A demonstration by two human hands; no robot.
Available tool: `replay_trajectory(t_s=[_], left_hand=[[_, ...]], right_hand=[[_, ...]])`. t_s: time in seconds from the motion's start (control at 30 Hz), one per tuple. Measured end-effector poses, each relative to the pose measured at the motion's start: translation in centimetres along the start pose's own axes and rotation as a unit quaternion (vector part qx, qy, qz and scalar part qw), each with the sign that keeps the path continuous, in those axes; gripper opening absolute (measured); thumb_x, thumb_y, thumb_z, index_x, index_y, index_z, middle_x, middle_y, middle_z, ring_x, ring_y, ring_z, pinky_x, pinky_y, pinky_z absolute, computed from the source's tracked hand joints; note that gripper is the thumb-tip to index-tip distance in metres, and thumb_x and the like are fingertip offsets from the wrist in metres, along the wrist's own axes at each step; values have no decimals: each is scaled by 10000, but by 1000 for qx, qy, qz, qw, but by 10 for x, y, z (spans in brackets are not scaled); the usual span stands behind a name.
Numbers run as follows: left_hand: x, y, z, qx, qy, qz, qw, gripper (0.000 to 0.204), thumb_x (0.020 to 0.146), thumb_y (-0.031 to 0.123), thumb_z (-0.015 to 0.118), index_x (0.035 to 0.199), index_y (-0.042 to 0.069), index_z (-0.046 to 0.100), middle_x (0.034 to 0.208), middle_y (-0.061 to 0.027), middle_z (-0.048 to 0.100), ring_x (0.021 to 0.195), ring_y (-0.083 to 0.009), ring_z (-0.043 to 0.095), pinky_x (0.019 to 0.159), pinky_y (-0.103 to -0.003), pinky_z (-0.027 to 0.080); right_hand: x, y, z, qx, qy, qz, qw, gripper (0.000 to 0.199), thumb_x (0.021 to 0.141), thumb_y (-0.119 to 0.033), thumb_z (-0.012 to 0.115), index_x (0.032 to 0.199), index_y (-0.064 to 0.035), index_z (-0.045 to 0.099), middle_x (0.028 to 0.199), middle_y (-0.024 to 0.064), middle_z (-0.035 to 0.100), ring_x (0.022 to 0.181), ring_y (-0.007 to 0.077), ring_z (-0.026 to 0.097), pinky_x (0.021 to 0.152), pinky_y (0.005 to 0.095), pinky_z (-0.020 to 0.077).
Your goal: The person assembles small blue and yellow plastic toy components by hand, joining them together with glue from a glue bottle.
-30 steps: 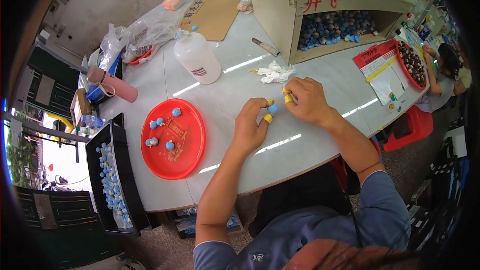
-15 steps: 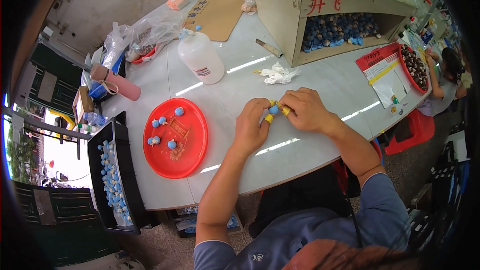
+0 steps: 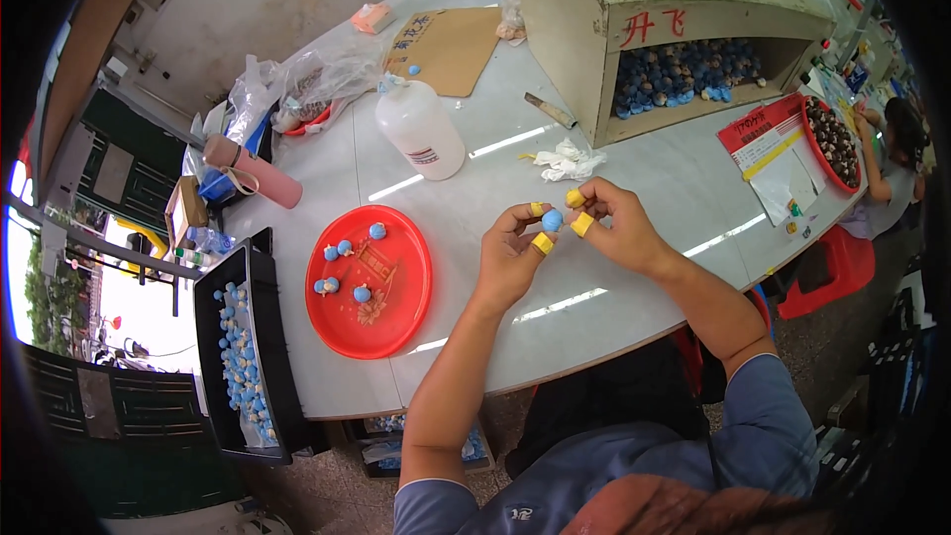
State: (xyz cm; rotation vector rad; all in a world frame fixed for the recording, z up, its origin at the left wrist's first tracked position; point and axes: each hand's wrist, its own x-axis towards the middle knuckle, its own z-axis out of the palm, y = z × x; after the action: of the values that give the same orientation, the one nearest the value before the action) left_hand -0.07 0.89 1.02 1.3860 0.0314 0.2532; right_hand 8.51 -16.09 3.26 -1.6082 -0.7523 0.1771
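A small blue ball is being pinched between the left hand and the right hand, raised slightly higher above the pale round table than half a second earlier. Both hands are closed around it, fingertips capped in yellow rubber. Six similar blue balls are lying on the glossy red round tray, well apart to the left.

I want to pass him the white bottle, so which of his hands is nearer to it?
Left. The left hand lies just below and right of the white bottle; the right hand is farther right.
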Motion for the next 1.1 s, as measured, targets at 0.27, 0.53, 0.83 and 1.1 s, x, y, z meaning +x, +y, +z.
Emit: replay_trajectory(t_s=[0.27,0.53,0.83,1.1], left_hand=[[-1,6,1,75,30,53,995,362,784,-6,758,1074,29,544,1106,-69,557,1039,-158,583,860,-315,536],[-3,4,3,181,65,117,974,384,705,-20,780,987,51,530,1036,-69,548,979,-188,604,799,-325,536],[-4,-3,1,104,24,98,989,263,848,36,719,1037,32,537,1057,-57,569,972,-139,584,838,-299,522],[-2,-4,1,42,22,-3,999,269,904,45,662,1136,-41,557,1089,-96,620,1005,-155,601,875,-300,511]], right_hand=[[-5,-7,10,175,-100,127,971,257,913,-49,585,1146,21,502,951,81,619,822,119,625,749,271,539],[-5,-3,10,216,-118,140,959,281,931,-62,534,1195,32,507,1011,88,612,851,132,636,775,287,554],[0,2,0,188,-106,105,971,287,916,-46,560,1191,33,536,1066,82,600,898,120,617,814,274,527],[1,9,1,151,-98,39,983,313,908,8,553,1221,13,556,1099,52,591,941,118,595,838,275,517]])
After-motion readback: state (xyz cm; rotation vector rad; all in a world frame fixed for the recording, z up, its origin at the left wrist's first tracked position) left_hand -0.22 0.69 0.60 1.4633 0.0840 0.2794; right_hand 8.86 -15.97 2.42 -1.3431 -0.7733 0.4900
